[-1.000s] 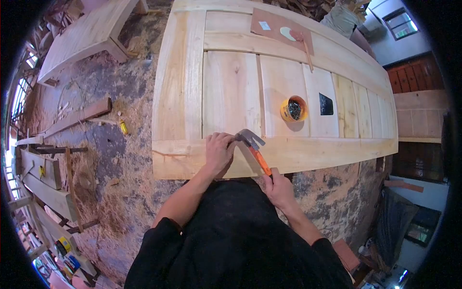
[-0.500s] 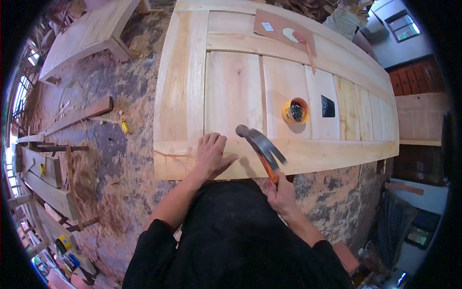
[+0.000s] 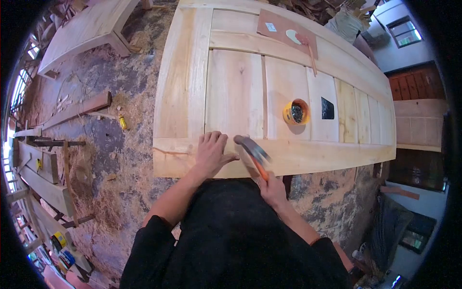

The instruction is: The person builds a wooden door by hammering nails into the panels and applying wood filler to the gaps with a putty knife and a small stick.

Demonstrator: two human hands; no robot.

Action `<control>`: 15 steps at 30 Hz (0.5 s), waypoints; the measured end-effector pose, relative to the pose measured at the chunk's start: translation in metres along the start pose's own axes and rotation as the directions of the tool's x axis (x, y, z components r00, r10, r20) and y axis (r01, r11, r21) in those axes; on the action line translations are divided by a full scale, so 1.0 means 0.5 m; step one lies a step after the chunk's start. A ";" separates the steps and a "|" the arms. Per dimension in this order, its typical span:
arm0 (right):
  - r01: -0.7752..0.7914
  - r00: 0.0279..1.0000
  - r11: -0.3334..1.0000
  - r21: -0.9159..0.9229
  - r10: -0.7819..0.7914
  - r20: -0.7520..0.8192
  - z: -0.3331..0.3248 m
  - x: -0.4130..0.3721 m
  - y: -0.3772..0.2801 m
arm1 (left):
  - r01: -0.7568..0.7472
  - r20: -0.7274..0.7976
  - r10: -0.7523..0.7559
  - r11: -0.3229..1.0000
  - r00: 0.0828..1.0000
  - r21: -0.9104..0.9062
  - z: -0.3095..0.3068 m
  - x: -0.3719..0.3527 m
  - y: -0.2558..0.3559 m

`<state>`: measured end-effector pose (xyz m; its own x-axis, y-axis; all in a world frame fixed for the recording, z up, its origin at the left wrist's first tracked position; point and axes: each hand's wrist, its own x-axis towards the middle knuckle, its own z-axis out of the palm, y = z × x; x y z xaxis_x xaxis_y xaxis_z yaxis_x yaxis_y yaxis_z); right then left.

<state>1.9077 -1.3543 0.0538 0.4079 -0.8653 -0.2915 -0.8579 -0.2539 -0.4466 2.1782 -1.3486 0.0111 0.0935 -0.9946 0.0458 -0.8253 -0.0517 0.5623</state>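
A large pale wooden door panel [image 3: 185, 86] lies flat in front of me. My left hand [image 3: 211, 153] rests flat on its near rail, fingers spread. My right hand [image 3: 272, 189] grips the orange handle of a claw hammer [image 3: 252, 150]. The blurred steel hammer head hangs just above the near rail, close to my left thumb. A yellow tub [image 3: 296, 111] filled with dark nails stands on the panel beyond the hammer.
A black square object [image 3: 327, 108] lies right of the tub. A brown sheet [image 3: 285, 30] with a stick sits at the far end. Sawdust covers the floor; planks [image 3: 72, 111] and a bench [image 3: 79, 36] lie to the left.
My left hand went from pinching at the rail to lying flat with spread fingers. The hammer rose, then swung down toward the rail beside my left hand.
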 end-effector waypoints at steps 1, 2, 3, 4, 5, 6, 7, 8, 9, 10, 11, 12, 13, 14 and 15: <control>-0.011 0.997 0.998 -0.060 0.016 0.074 0.001 0.020 0.009 | 0.007 0.007 -0.007 1.000 1.000 0.004 -0.004 0.001 0.004; 0.006 1.000 1.000 0.002 -0.006 -0.004 0.001 0.016 0.010 | -0.006 -0.013 0.006 1.000 1.000 0.006 -0.001 0.002 0.003; 0.045 0.996 0.997 0.060 -0.040 -0.084 -0.006 0.020 0.002 | -0.012 -0.047 0.013 1.000 0.999 0.014 0.000 0.009 0.000; 0.073 0.987 0.990 0.121 -0.054 -0.154 -0.009 0.014 -0.008 | -0.016 -0.062 0.017 1.000 0.998 0.019 0.001 0.001 -0.002; 0.243 0.931 0.967 0.070 -0.213 -0.296 -0.019 0.017 -0.015 | -0.020 -0.061 0.021 1.000 0.998 0.010 0.003 -0.001 -0.004; 0.401 0.829 0.916 -0.005 -0.366 -0.423 -0.051 0.024 -0.044 | -0.025 -0.064 0.025 1.000 0.998 0.000 -0.002 0.003 -0.003; 0.526 0.694 0.845 -0.094 -0.491 -0.527 -0.064 0.021 -0.059 | -0.033 -0.055 0.033 0.999 0.998 -0.012 -0.006 -0.001 -0.001; 0.340 0.881 0.940 -0.019 -0.326 -0.344 -0.040 0.015 -0.040 | -0.010 -0.004 0.010 1.000 1.000 -0.011 -0.008 -0.007 0.003; 0.128 0.983 0.992 0.010 -0.126 -0.136 -0.001 0.016 -0.003 | 0.011 0.044 -0.011 1.000 0.999 -0.009 -0.014 -0.005 0.008; -0.081 0.994 0.997 -0.007 0.081 0.070 0.009 0.029 -0.001 | 0.029 0.078 -0.029 1.000 0.997 0.000 -0.019 0.006 0.008; -0.063 0.997 0.997 0.051 0.060 0.044 0.009 0.030 0.005 | 0.012 0.042 -0.012 1.000 0.999 -0.003 -0.016 0.008 0.007; 0.070 0.994 0.996 0.053 -0.065 -0.089 0.006 0.024 0.000 | -0.002 0.009 0.002 1.000 1.000 -0.005 -0.013 0.005 0.004; 0.197 0.958 0.980 0.037 -0.185 -0.219 0.006 0.009 -0.002 | -0.017 -0.023 0.017 1.000 1.000 -0.007 -0.009 0.002 0.002; 0.322 0.890 0.947 0.002 -0.301 -0.343 0.004 0.007 -0.004 | -0.018 -0.028 0.018 1.000 0.999 0.003 -0.007 0.004 -0.003; 0.236 0.938 0.971 -0.029 -0.236 -0.253 0.009 0.013 -0.003 | -0.021 -0.031 0.021 1.000 0.999 0.011 -0.007 0.006 -0.004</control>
<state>1.9130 -1.3578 0.0489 0.5058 -0.8615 0.0456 -0.7462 -0.4634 -0.4779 2.1822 -1.3509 0.0132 0.0933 -0.9922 0.0828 -0.8333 -0.0323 0.5519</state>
